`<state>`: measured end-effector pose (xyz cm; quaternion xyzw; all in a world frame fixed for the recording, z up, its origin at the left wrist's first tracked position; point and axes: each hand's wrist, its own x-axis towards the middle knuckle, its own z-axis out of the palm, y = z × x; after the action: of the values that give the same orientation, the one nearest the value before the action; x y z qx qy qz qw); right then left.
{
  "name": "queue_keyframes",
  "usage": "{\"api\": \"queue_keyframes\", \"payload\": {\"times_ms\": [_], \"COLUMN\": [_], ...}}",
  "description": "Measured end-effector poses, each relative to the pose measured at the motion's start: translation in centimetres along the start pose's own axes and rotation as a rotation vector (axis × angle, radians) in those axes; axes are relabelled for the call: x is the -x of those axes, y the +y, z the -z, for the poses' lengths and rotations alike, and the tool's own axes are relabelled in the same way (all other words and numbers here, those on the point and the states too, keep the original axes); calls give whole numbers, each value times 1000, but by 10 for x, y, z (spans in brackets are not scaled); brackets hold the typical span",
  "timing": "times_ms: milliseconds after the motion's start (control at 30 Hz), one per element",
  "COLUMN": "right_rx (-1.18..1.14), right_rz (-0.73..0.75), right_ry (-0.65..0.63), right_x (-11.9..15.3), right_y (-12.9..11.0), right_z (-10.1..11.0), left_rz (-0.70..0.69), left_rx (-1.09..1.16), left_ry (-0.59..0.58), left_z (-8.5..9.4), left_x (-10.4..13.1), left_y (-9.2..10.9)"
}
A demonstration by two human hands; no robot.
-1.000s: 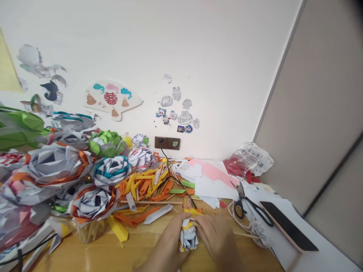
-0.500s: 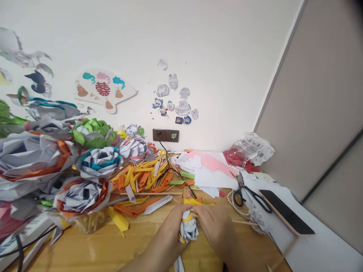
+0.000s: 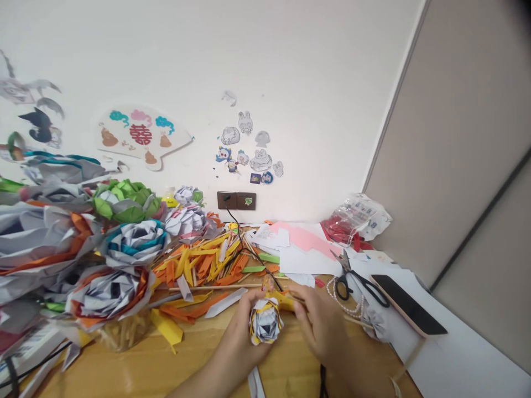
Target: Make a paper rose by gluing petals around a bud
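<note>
My left hand [image 3: 243, 326] is wrapped around a small paper flower [image 3: 266, 321], white with yellow edges, its folded centre turned up toward me. My right hand [image 3: 317, 318] is closed around a thin wooden stick [image 3: 357, 320], which shows on both sides of the fingers and points right. Between the hands, behind the flower, lies a yellow piece [image 3: 284, 301], with a pinkish-orange patterned object [image 3: 269, 284] just beyond it. Whether the stick joins the flower cannot be made out.
Large paper flowers [image 3: 118, 293] crowd the left side. Paper-wrapped sticks [image 3: 207, 260] are piled behind my hands, with a black cable [image 3: 259, 257] running across from the socket [image 3: 236, 200]. Scissors [image 3: 360, 281], a bead string [image 3: 335, 296] and a phone [image 3: 409, 304] lie on the right.
The paper flower has turned so its centre faces me more. My right hand has moved away from it along the stick, widening the gap between the hands. The view has shifted slightly right.
</note>
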<state>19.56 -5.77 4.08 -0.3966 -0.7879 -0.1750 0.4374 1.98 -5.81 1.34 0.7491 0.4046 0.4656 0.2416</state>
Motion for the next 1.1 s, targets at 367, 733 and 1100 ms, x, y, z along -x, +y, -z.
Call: {"api": "queue_keyframes", "payload": {"times_ms": [367,733,1100], "right_rx": [-224,-103,17], "right_rz": [38,152,239], "right_ry": [-107,-143,-83], "right_x": [1,2,4], "right_y": [4,8,0], "right_z": [-6,-10,-9], "left_rz": [82,47,43], "left_rx": [212,101,76], "left_ry": [-166,-235,-269], "left_z": [4,0,1], "left_x": [-2,2,2], "left_y": [4,-1,3]}}
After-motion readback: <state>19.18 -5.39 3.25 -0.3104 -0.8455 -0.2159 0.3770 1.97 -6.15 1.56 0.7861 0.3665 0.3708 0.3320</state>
